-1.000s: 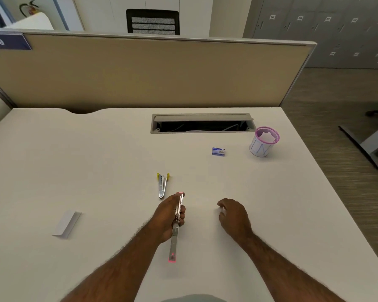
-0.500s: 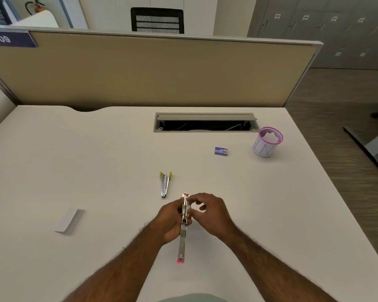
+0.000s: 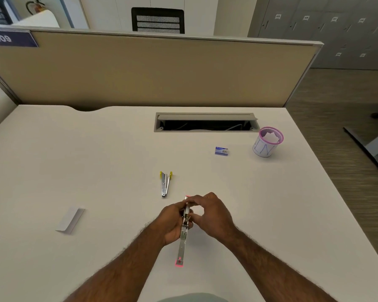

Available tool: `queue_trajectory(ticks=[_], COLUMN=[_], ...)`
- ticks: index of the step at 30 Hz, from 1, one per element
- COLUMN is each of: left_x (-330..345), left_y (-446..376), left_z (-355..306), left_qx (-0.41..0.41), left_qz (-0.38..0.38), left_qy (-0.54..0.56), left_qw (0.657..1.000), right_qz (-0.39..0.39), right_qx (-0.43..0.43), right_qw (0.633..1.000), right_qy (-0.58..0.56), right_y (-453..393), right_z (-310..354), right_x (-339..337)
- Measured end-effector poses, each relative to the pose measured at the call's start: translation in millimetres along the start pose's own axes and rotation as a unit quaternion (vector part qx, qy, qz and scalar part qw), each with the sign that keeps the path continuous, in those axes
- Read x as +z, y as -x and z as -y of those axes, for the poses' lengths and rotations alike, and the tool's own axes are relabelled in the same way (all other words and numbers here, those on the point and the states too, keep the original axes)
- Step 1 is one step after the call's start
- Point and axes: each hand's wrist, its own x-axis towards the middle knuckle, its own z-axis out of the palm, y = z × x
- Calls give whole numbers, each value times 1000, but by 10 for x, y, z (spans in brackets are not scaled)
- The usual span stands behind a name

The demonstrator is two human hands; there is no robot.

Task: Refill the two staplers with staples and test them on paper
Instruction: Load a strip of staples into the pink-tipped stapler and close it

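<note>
Right now your left hand [image 3: 172, 223] curls around the middle of the pink stapler [image 3: 182, 238], which is swung fully open into one long metal strip; its near pink end lies toward you on the tabletop [image 3: 74, 160] and its far pink tip shows just past your fingers. Your right hand [image 3: 212, 214] meets it from the other side, thumb and forefinger pinched at the upper part of the strip; what sits between those fingertips is too small to tell.

Just beyond your left hand lies the yellow stapler [image 3: 165, 184], also hinged open, its yellow ends pointing away from you and apart from the pink one. Farther off to the right rests a small blue staple box [image 3: 221, 151]; it carries print, but the lettering is too small to read. Beside it, nearer the tabletop's right edge, stands a pink-rimmed mesh cup [image 3: 267, 142] with white paper inside and blue hand-drawn strokes on its wrap, which cannot be made out as words. A folded white paper [image 3: 70, 220] lies well apart on your left.

Behind the open cable tray [image 3: 205, 122] rises the beige divider [image 3: 151, 70], with a dark blue tag [image 3: 9, 39] at its top left reading "009" or its mirror. Grey lockers [image 3: 325, 25] at the far right bear small number plates, blurred beyond reading.
</note>
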Motion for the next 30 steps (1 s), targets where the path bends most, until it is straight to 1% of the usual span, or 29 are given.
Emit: queue_trajectory(ticks=[9,19,21,24,26,28,30], left_x=[26,10,14,27,33,41,46], left_y=[37,32,32,28,21,17,18], left_z=[32,4,-16,-36,-47,-44,-31], left_qx=[-23,-36,-40,-40,-34,-34,-41], left_qz=[10,-7,-11,-22,-24,-23,-22], left_qy=[22,28,33,59,63,54,48], left_qw=[999,999,999,997,997,998,998], right_qz=[18,43,26,-4,-6,-30,-57], right_qx=[15,1,-27,-111,-153,-183,-227], right_qw=[999,998,999,993,985,975,956], right_qy=[25,40,33,48,83,118,179], right_y=[-18,-15,4,52,86,101,84], right_z=[48,87,96,74,43,-4,-67], right_x=[-11,-38,-44,-35,-17,-21,-35])
